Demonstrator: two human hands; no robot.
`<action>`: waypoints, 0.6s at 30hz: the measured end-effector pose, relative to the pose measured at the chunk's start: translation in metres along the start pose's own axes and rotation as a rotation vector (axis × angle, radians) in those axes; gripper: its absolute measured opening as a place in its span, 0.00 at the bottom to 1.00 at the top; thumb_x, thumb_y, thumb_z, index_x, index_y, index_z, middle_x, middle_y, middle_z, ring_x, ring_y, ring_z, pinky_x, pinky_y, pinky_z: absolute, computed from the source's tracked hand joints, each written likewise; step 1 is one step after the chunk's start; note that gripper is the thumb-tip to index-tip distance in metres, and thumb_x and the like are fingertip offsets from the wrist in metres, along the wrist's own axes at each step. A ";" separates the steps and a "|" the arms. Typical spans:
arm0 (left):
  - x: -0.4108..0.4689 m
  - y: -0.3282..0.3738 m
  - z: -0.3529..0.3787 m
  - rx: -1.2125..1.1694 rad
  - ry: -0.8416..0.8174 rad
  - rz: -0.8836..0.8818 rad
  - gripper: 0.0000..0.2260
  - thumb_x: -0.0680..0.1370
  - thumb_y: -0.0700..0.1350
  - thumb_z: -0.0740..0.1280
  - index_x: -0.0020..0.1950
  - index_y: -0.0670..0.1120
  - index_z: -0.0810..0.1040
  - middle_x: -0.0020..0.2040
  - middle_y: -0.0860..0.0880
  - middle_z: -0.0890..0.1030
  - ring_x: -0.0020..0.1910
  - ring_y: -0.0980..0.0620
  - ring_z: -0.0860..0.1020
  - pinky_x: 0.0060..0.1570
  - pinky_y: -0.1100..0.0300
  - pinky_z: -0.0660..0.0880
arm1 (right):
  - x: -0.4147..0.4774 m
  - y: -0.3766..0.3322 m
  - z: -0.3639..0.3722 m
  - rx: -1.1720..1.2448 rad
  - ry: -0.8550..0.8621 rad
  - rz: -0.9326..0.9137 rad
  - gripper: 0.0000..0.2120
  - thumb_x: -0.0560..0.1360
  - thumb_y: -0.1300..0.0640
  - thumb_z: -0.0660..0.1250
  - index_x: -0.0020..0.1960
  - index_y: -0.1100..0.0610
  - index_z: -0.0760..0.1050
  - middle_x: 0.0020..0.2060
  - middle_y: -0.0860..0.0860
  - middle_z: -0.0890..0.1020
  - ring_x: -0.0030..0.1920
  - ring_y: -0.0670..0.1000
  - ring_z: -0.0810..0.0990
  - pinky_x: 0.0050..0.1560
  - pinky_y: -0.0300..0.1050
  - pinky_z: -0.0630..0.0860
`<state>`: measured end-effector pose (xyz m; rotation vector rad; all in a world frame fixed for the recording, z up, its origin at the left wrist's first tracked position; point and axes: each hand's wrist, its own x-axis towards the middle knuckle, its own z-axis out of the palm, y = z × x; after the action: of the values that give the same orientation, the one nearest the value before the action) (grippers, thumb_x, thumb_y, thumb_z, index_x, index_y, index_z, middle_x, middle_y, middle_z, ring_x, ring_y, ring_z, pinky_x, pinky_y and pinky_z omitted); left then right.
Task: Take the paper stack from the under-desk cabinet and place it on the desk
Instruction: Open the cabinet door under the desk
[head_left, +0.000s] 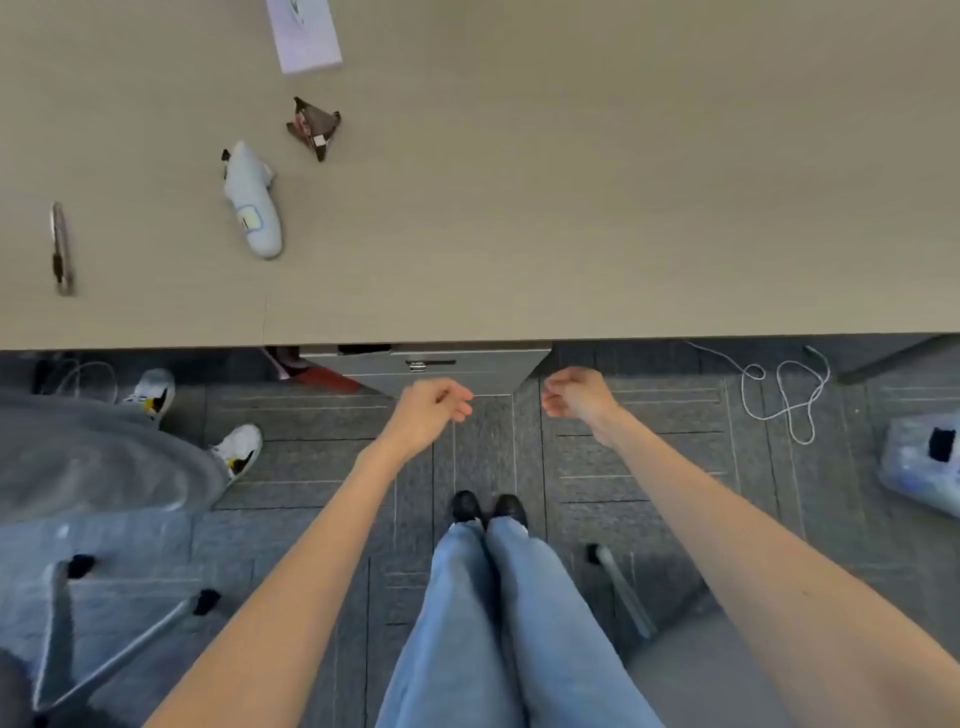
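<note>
A grey under-desk cabinet with a small metal handle shows just below the front edge of the beige desk. Its drawers look closed, and no paper stack is visible. My left hand hovers in front of the cabinet's lower left corner, fingers loosely curled and holding nothing. My right hand hangs just right of the cabinet, also loosely curled and empty. Both arms reach forward over my legs.
On the desk lie a white device, a crumpled wrapper, a white box and a metal tool. Another person's legs and sneakers stand at the left. A white cord, a plastic bag and chair legs are on the carpet.
</note>
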<state>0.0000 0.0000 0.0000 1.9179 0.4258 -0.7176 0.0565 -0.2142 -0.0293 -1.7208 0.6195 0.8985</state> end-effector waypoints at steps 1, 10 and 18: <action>0.006 -0.008 0.000 -0.012 0.008 -0.004 0.12 0.81 0.38 0.57 0.55 0.39 0.80 0.48 0.42 0.84 0.43 0.50 0.80 0.41 0.67 0.72 | 0.012 0.002 0.006 -0.023 0.012 0.001 0.04 0.79 0.64 0.61 0.52 0.62 0.73 0.37 0.56 0.79 0.35 0.51 0.78 0.39 0.44 0.80; 0.069 -0.075 0.020 -0.051 0.022 -0.065 0.11 0.82 0.39 0.57 0.56 0.42 0.79 0.47 0.47 0.83 0.43 0.54 0.80 0.47 0.64 0.74 | 0.111 0.016 0.026 -0.322 0.133 -0.064 0.07 0.76 0.64 0.58 0.45 0.61 0.74 0.37 0.55 0.76 0.40 0.53 0.70 0.36 0.43 0.68; 0.077 -0.110 0.041 -0.091 0.033 -0.094 0.12 0.82 0.39 0.57 0.57 0.40 0.78 0.49 0.45 0.83 0.44 0.55 0.80 0.46 0.68 0.73 | 0.140 0.053 0.021 -0.312 0.149 -0.203 0.16 0.75 0.65 0.66 0.62 0.63 0.76 0.56 0.56 0.83 0.57 0.51 0.80 0.58 0.39 0.74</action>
<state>-0.0169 0.0092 -0.1388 1.8361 0.5632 -0.7162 0.0921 -0.2078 -0.1758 -2.1043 0.4058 0.7568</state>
